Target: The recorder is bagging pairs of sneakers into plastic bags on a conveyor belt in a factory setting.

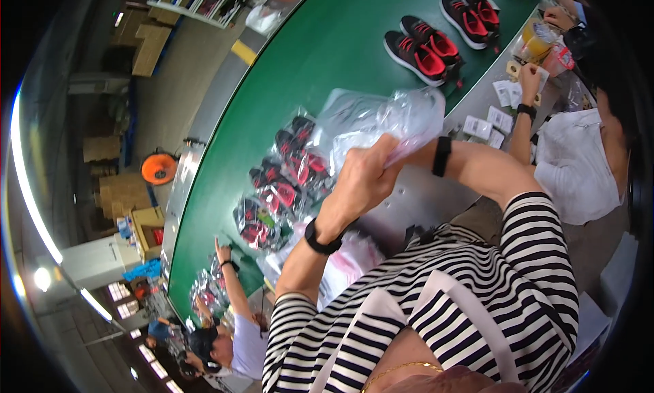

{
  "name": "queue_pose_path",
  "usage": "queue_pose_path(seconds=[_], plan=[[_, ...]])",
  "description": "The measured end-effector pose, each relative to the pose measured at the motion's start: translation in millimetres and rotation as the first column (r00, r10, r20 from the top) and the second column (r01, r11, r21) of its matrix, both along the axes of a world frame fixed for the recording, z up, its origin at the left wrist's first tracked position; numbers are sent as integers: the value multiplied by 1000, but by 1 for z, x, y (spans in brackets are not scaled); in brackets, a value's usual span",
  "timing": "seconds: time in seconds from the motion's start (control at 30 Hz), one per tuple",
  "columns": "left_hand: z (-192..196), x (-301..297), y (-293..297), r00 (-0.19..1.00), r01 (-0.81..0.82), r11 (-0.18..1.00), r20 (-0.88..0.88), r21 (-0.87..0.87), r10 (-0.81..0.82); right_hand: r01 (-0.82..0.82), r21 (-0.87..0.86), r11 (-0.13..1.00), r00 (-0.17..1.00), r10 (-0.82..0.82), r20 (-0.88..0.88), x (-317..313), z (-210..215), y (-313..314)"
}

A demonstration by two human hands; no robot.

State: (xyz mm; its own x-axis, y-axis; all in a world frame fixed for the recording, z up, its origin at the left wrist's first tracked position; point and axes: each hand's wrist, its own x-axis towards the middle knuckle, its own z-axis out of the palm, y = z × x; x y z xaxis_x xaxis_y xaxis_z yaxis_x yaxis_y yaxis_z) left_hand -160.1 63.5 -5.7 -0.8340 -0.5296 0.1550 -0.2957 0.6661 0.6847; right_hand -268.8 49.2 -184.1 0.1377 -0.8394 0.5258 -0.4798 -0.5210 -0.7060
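Observation:
A clear, crinkled plastic bag (409, 117) is raised in front of me over the near edge of the green belt. My left hand (368, 175) is closed in a fist around the bag's near end. Close against it is my right hand (418, 152), largely covered by the plastic and the left fist, so its fingers do not show. Just left of the bag, pairs of black and red sneakers (293, 151) lie on the belt in clear plastic. Farther off to the right stands a bare pair of black and red sneakers (422, 49).
Another bare pair of sneakers (470, 17) sits farther along the green belt (293, 66). At right, a co-worker's hand (529, 83) is over small white cards (480, 127) and a tape roll (538, 40). A co-worker's arm (235, 284) reaches across at lower left. Plastic bags (354, 260) lie beside me.

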Motion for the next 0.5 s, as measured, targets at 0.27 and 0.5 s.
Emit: queue_pose_path(seconds=[0.27, 0.5], plan=[[-12, 6, -60, 895, -408, 864, -59, 294, 443, 278, 188, 942, 928, -213, -304, 6, -9, -61], [-7, 55, -63, 520, -89, 280, -196, 956, 832, -84, 852, 517, 983, -96, 155, -26, 17, 40]])
